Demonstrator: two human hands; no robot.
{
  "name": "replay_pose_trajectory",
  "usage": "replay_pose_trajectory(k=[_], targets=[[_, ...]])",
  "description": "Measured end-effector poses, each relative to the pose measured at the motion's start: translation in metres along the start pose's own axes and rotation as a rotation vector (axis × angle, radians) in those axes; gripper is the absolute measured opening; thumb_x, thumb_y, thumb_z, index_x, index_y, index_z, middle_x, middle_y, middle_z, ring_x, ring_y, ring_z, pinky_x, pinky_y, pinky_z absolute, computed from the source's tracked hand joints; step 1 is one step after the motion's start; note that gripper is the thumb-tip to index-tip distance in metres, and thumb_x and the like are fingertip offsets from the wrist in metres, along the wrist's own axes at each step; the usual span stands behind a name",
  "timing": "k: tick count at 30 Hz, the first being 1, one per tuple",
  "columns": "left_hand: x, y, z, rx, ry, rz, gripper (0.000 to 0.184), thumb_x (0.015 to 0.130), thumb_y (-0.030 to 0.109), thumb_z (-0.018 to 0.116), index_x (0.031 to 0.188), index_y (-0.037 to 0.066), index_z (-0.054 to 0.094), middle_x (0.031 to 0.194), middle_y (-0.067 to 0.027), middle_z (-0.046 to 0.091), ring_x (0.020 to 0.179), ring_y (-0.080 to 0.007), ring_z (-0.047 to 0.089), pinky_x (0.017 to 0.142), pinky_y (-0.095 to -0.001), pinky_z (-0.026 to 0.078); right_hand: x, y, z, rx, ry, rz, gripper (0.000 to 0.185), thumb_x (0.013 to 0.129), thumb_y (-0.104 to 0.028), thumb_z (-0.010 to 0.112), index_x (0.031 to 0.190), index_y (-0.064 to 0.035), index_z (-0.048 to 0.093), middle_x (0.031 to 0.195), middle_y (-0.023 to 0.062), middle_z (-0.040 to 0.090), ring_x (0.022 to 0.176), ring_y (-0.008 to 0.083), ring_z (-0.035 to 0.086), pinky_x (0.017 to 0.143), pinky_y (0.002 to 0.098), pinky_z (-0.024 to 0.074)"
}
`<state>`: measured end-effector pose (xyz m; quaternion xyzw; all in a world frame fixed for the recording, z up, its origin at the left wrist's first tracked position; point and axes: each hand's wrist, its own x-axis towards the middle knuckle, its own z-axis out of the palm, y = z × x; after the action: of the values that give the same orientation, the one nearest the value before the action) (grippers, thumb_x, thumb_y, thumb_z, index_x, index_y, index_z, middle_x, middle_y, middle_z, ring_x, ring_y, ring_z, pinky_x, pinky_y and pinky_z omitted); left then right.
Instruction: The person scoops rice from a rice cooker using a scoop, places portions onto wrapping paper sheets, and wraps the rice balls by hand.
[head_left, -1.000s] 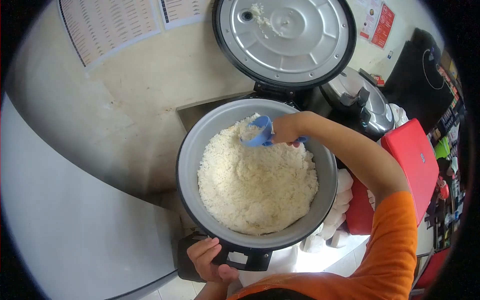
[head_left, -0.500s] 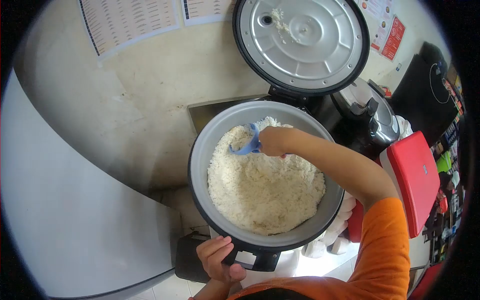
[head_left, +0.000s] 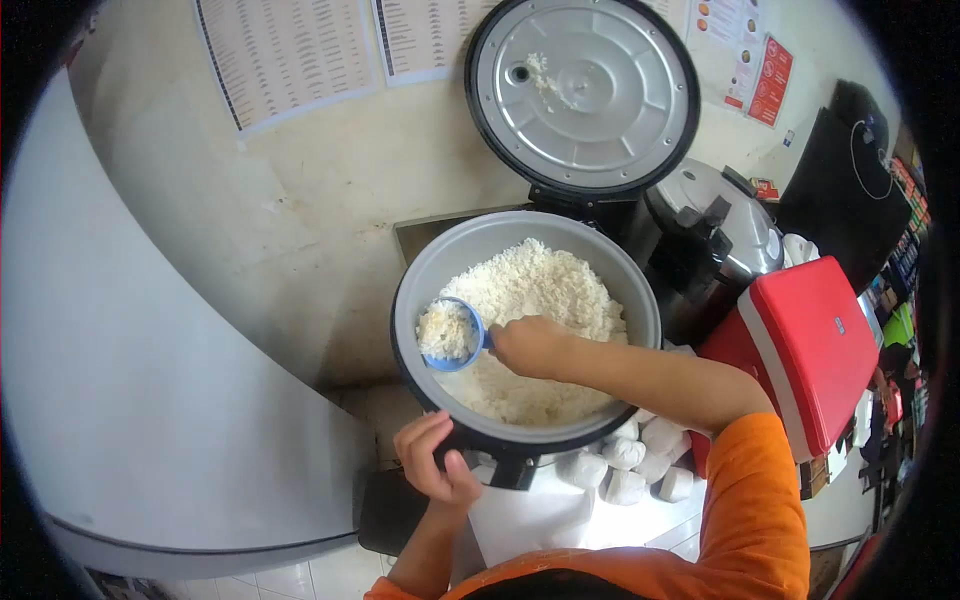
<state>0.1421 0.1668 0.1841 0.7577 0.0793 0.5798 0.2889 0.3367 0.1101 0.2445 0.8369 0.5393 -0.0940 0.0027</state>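
Observation:
My right hand (head_left: 530, 347) is closed around the handle of a blue scoop (head_left: 482, 322), held over the left side of the pot. The scoop is heaped with white rice (head_left: 447, 332). Below and beyond it, more cooked rice (head_left: 545, 275) fills the grey inner pot (head_left: 643, 300) of a large rice cooker. My left hand (head_left: 437, 460) grips the near left edge of the cooker by its black handle (head_left: 513, 472), fingers at the rim and thumb below. The cooker's round metal lid (head_left: 600, 120) stands raised behind, with rice grains stuck on its inside.
A second cooker (head_left: 725, 215) stands at the back right, next to a red cooler box (head_left: 815, 345). Several white wrapped bundles (head_left: 625, 455) lie on the white surface at the near right. A large pale curved panel (head_left: 190, 400) fills the left. Printed sheets hang on the wall.
The scoop was down in the rice at the back left; now it is lifted out full and nearer the pot's left wall. My left hand stays by the handle. The view has shifted.

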Motion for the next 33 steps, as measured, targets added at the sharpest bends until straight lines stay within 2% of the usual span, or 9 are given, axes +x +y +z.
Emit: replay_pose_trajectory(k=[8, 10, 12, 14, 20, 22, 25, 29, 33], targets=[[-0.004, 0.008, 0.003, -0.046, 0.104, -0.078, 0.035, 0.087, 0.015, 0.047, 0.116, -0.004, 0.045, 0.12, -0.0195, 0.048, 0.104, -0.0294, 0.048, 0.083, -0.0366, 0.04, -0.065, 0.019, 0.006, 0.348, 0.051, -0.219, 0.033, 0.085, -0.03, 0.051, 0.091, 0.0007, 0.062, 0.083, 0.0256, 0.062, 0.084, 0.0418, 0.058, 0.078, 0.0465, 0.0449], [-0.005, 0.019, 0.001, 0.11, 0.104, -0.162, 0.038, 0.086, 0.013, 0.049, 0.121, -0.002, 0.042, 0.125, -0.0186, 0.044, 0.11, -0.0297, 0.045, 0.085, -0.0373, 0.039, -0.092, 0.028, -0.01, 0.291, 0.15, -0.271, 0.036, 0.085, -0.032, 0.054, 0.092, 0.0017, 0.062, 0.08, 0.0238, 0.062, 0.073, 0.0357, 0.062, 0.07, 0.043, 0.0482], [-0.018, 0.032, -0.002, 0.153, 0.096, -0.196, 0.042, 0.087, 0.013, 0.051, 0.125, -0.001, 0.039, 0.129, -0.0167, 0.041, 0.113, -0.0289, 0.043, 0.089, -0.038, 0.037, -0.137, 0.025, -0.048, 0.543, 0.009, -0.01, 0.032, 0.086, -0.028, 0.056, 0.097, 0.0019, 0.061, 0.067, 0.0172, 0.061, 0.051, 0.0246, 0.06, 0.054, 0.0358, 0.0484], [-0.043, 0.05, -0.006, 0.11, 0.156, -0.232, 0.046, 0.087, 0.015, 0.052, 0.127, -0.001, 0.037, 0.129, -0.0159, 0.041, 0.112, -0.0283, 0.043, 0.092, -0.0381, 0.035, -0.184, 0.038, -0.064, 0.593, 0.056, 0.014, 0.033, 0.087, -0.028, 0.056, 0.096, 0.0033, 0.06, 0.064, 0.0136, 0.06, 0.045, 0.0172, 0.057, 0.051, 0.0315, 0.0478], [-0.179, 0.12, -0.021, 0.035, -0.022, -0.291, 0.032, 0.087, 0.016, 0.051, 0.114, -0.001, 0.05, 0.12, -0.0166, 0.049, 0.11, -0.0293, 0.045, 0.093, -0.0397, 0.034, -0.366, 0.083, -0.034, 0.317, 0.468, 0.045, 0.024, 0.079, -0.017, 0.062, 0.092, 0.0023, 0.062, 0.069, 0.0137, 0.062, 0.058, 0.0222, 0.061, 0.058, 0.0337, 0.0478], [-0.222, 0.137, -0.027, 0.032, -0.214, -0.341, 0.022, 0.086, 0.013, 0.052, 0.101, -0.002, 0.056, 0.101, -0.0157, 0.058, 0.096, -0.029, 0.054, 0.087, -0.0383, 0.039, -0.437, 0.085, 0.0, 0.222, 0.467, 0.213, 0.024, 0.078, -0.018, 0.063, 0.092, 0.0014, 0.062, 0.072, 0.0149, 0.062, 0.059, 0.0239, 0.061, 0.061, 0.0348, 0.0477], [-0.269, 0.153, -0.037, -0.118, -0.519, -0.435, 0.017, 0.084, 0.012, 0.053, 0.093, -0.002, 0.058, 0.082, -0.0139, 0.06, 0.078, -0.0278, 0.058, 0.076, -0.0354, 0.045, -0.537, 0.051, 0.055, 0.439, 0.46, 0.609, 0.023, 0.076, -0.02, 0.066, 0.091, -0.0022, 0.064, 0.071, 0.0165, 0.062, 0.059, 0.0269, 0.06, 0.061, 0.0359, 0.0475], [-0.333, 0.146, -0.055, -0.149, -0.832, -0.381, 0.016, 0.084, 0.011, 0.053, 0.091, -0.003, 0.058, 0.078, -0.014, 0.06, 0.07, -0.0248, 0.059, 0.063, -0.0332, 0.048, -0.654, -0.014, 0.188, 0.367, 0.489, 1.178, 0.024, 0.077, -0.026, 0.064, 0.088, -0.0045, 0.064, 0.074, 0.0177, 0.064, 0.069, 0.0369, 0.06, 0.065, 0.0436, 0.048], [-0.393, 0.121, -0.083, -0.212, -1.074, -0.444, 0.012, 0.083, 0.006, 0.049, 0.087, -0.004, 0.055, 0.075, -0.0138, 0.058, 0.066, -0.023, 0.058, 0.061, -0.0333, 0.048, -0.745, -0.122, 0.31, 0.419, 0.513, 1.608, 0.025, 0.077, -0.029, 0.059, 0.079, -0.0033, 0.061, 0.073, 0.0198, 0.062, 0.073, 0.0377, 0.061, 0.067, 0.0462, 0.0489]])
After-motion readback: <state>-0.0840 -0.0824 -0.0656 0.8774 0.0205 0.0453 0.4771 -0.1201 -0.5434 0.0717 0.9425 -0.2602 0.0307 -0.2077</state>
